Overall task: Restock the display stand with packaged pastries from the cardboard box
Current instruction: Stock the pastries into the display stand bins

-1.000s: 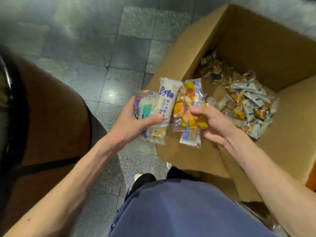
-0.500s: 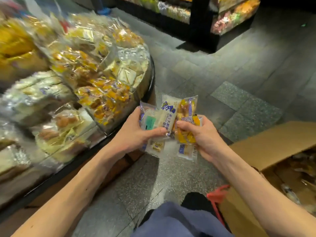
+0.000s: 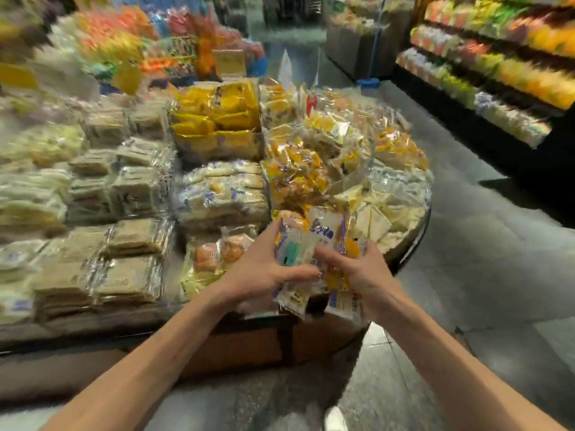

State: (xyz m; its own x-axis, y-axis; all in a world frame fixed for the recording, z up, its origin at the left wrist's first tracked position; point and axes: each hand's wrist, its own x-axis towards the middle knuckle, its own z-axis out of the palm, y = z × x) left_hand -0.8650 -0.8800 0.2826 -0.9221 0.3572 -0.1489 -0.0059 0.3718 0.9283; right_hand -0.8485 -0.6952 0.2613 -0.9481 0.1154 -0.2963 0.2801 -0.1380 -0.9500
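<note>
Head view: my left hand has its fingers curled round a clear-wrapped pastry packet with a green label and a white pastry packet with blue lettering. My right hand, close against the left, grips yellow-filled clear pastry packets, fingers closed on them. Both bundles are held just above the near rim of the round, dark-edged display stand, which is heaped with wrapped pastries. Beyond the stand's right side are blurred store shelves of bright packets.
</note>
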